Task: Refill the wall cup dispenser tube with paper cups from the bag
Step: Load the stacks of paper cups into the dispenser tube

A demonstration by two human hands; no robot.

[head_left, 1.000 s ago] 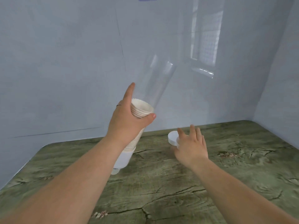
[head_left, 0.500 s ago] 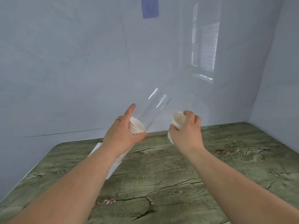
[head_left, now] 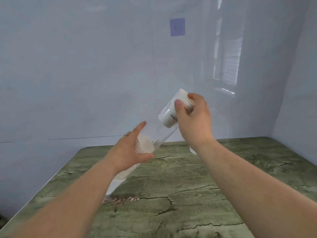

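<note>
The fingers point(head_left: 192, 98) of the right hand point(head_left: 193, 117) close around a short nested stack of white paper cups point(head_left: 178, 107), its lower end already inside the open top of a clear dispenser tube point(head_left: 161, 133). The left hand point(head_left: 132, 150) wraps the tube lower down, forefinger pointing up along it, a ring on one finger. Inside, at the left hand, sits a longer cup stack point(head_left: 144, 145). The tube slants up to the right above a green, cracked-pattern bench point(head_left: 223, 186). A small white object point(head_left: 193, 150), possibly a cap, lies behind the right wrist.
</note>
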